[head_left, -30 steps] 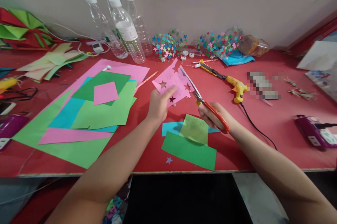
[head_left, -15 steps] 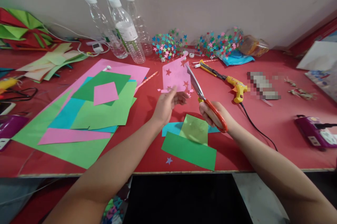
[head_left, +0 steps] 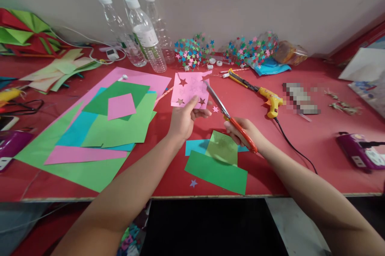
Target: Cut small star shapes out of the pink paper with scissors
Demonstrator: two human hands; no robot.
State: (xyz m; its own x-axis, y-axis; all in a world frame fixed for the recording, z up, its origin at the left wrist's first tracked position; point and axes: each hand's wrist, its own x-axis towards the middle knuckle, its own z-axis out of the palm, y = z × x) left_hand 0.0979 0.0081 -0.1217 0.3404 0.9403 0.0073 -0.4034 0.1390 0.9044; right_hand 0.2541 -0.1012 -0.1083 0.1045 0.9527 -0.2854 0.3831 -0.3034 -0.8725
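Held up over the red table is a pink paper sheet point(head_left: 190, 87) with star-shaped holes cut in it and a faint star outline near its middle. The thumb and fingers of my left hand point(head_left: 185, 119) pinch its lower edge. In my right hand point(head_left: 245, 132) are scissors point(head_left: 221, 105) with orange handles, closed round by the fingers. Their blade tips touch or lie close to the sheet's right edge; which one I cannot tell. Just below the blades, a small pink star point(head_left: 215, 109) rests on the table.
Green paper pieces point(head_left: 218, 174) and a purple star point(head_left: 193, 183) lie near the front edge. Layered coloured sheets point(head_left: 120, 132) cover the left side. Behind are plastic bottles point(head_left: 146, 35) and star-covered clear containers point(head_left: 192, 52). A yellow glue gun point(head_left: 272, 99) with its cord lies right.
The pink sheet has turned and moved left with my left hand, its cut-out side now facing me more squarely. The scissors have shifted slightly left, and their blades look more closed.
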